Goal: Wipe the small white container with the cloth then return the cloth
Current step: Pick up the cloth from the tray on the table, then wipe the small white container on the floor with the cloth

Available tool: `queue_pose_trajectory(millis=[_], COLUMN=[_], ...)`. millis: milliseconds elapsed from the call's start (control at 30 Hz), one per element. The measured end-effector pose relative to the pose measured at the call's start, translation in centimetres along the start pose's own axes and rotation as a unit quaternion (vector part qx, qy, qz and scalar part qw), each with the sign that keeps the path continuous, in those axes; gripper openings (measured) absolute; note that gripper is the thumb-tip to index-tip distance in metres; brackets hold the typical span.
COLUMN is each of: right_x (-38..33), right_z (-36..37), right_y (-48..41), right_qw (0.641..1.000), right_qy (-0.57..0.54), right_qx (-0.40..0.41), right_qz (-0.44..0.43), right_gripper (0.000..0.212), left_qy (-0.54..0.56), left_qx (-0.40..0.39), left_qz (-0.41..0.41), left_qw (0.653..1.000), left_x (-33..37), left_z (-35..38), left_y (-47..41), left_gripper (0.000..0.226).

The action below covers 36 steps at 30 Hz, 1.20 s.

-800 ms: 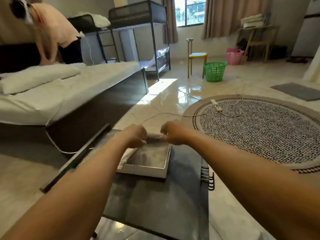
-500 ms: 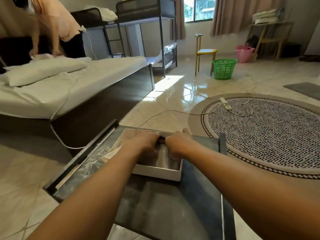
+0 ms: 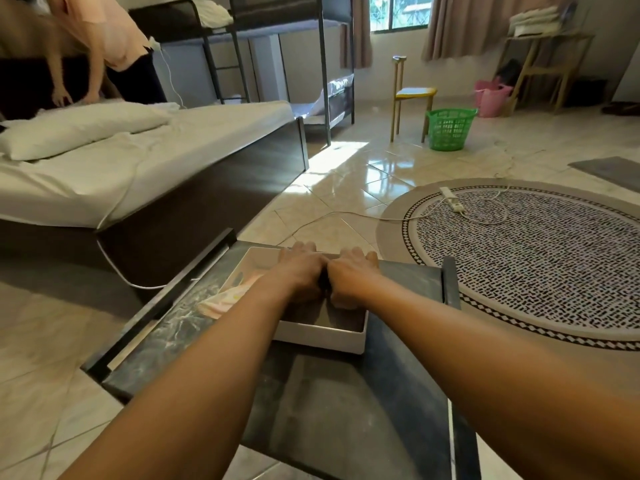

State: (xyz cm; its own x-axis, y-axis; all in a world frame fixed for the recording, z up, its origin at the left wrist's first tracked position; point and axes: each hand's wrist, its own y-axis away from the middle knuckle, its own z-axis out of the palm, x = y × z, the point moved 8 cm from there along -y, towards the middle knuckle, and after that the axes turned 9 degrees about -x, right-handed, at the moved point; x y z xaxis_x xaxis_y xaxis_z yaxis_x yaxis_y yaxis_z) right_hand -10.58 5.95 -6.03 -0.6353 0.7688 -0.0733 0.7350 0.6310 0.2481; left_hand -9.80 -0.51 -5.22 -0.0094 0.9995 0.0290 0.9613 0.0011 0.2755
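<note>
From my feed, pinkish cloth [image 3: 225, 299] lies on the table [image 3: 346, 410] touching the white container [image 3: 322, 337]. Left hand [image 3: 301, 275] and right hand [image 3: 349, 278] are curled inside it, side by side; can't tell what they're pinching. Guessing wiping's underway; next, return the cloth.

Shallow rectangular white container [image 3: 323, 337] with dark grey interior, open-topped, flat on dark marbled table; pale pink-and-cream folded cloth [image 3: 227, 299] lying just beside left wall, partly draped against container's near-left edge
</note>
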Motion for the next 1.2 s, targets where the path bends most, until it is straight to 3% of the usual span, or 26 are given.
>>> queue_pose_trajectory(millis=[100, 200, 400, 467, 567, 700, 833, 967, 1200], right_x=[0.1, 0.6, 3.5, 5.1, 8.6, 13.0, 16.6, 19.1, 24.3], right_z=[-1.8, -4.8, -12.6, -14.4, -16.2, -15.6, -11.3, -5.3, 6.4], right_y=[1.9, 4.6, 13.1, 16.2, 22.7, 30.7, 37.2, 41.9, 44.0], right_qw=[0.997, 0.99, 0.952, 0.932, 0.892, 0.828, 0.811, 0.808, 0.785], right_qy=[-0.06, -0.127, -0.263, -0.314, -0.393, -0.5, -0.532, -0.545, -0.584], right_qx=[-0.002, 0.029, 0.133, 0.159, 0.209, 0.242, 0.241, 0.222, 0.166], right_qz=[-0.041, -0.056, -0.082, -0.089, -0.083, -0.077, -0.027, 0.038, 0.122], right_gripper=[0.03, 0.018, 0.023, 0.027, 0.035, 0.043, 0.046, 0.045, 0.047], left_qy=[0.032, 0.112, 0.21, 0.266, 0.389, 0.538, 0.602, 0.615, 0.581], left_qx=[0.035, 0.08, 0.209, 0.21, 0.177, 0.129, 0.131, 0.11, 0.024], left_qz=[0.027, 0.052, 0.093, 0.115, 0.156, 0.215, 0.214, 0.195, 0.153], left_qw=[0.999, 0.989, 0.951, 0.934, 0.891, 0.804, 0.758, 0.756, 0.799], left_x=[-0.7, -0.6, 3.1, 4.6, 8.6, 15.7, 22.5, 27.7, 33.5], left_z=[-0.6, -2.9, -11.2, -13.2, -14.5, -12.8, -8.5, -2.8, 6.2], left_y=[0.9, 2.8, 8.9, 10.3, 13.5, 17.1, 19.1, 19.5, 17.8], left_gripper=[0.04, 0.027, 0.025, 0.019, 0.008, 0.026, 0.024, 0.024, 0.029])
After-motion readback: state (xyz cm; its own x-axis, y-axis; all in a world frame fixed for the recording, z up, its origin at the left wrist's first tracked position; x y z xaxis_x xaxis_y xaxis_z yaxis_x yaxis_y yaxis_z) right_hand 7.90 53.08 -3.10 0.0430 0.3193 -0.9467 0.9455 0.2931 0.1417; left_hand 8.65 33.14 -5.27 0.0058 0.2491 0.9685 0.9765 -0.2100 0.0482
